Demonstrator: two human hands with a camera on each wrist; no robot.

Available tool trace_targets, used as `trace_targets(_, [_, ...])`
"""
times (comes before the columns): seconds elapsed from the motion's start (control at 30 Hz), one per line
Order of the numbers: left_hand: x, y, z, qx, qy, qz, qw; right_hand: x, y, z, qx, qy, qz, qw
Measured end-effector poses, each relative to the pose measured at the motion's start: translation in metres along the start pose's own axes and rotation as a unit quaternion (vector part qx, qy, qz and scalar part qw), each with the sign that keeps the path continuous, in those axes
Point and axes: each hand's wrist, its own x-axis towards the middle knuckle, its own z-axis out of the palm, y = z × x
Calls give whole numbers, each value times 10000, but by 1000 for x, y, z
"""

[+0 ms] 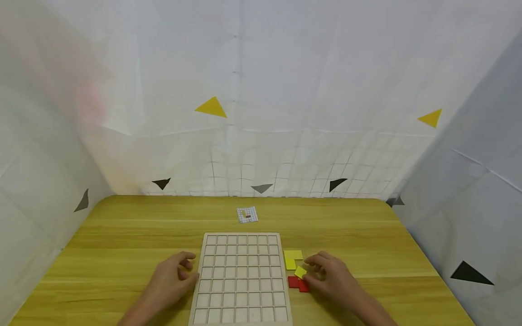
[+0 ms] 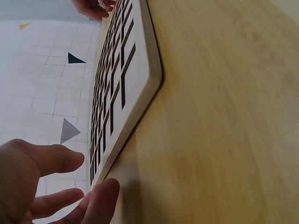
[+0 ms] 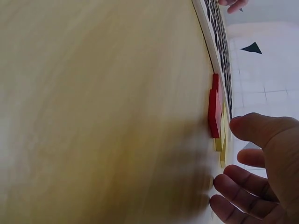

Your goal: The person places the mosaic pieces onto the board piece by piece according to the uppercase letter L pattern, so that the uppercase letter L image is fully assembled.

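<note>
A pale wooden grid board (image 1: 242,273) lies flat on the table, its square cells bare. My left hand (image 1: 171,277) is at the board's left edge, thumb and fingers apart, nothing between them. On the other side, my right hand (image 1: 332,277) hovers by several small coloured pieces, its thumb tip close to a yellow piece (image 1: 300,272); whether it touches cannot be told. Farther back lies a yellow L-shaped piece (image 1: 290,261). Nearer me is a red piece (image 1: 293,281), partly overlapped. In the right wrist view the red piece (image 3: 215,114) stands in front of the yellow ones.
A small printed card (image 1: 247,214) with a grid and coloured marks lies behind the board. The wood-grain table (image 1: 134,226) is enclosed by white sheets (image 1: 285,90) bearing yellow, black and grey triangles.
</note>
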Motion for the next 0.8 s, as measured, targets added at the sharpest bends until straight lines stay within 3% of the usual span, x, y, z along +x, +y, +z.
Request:
trace_targets(0.23, [0,1,8,-261,38,-193,9995,4,-5,3,158,-133,-87,9997])
trace_targets(0.8, [2,4,13,-438,-121,-308,9985,14,-10,1,309,-738,417,9959])
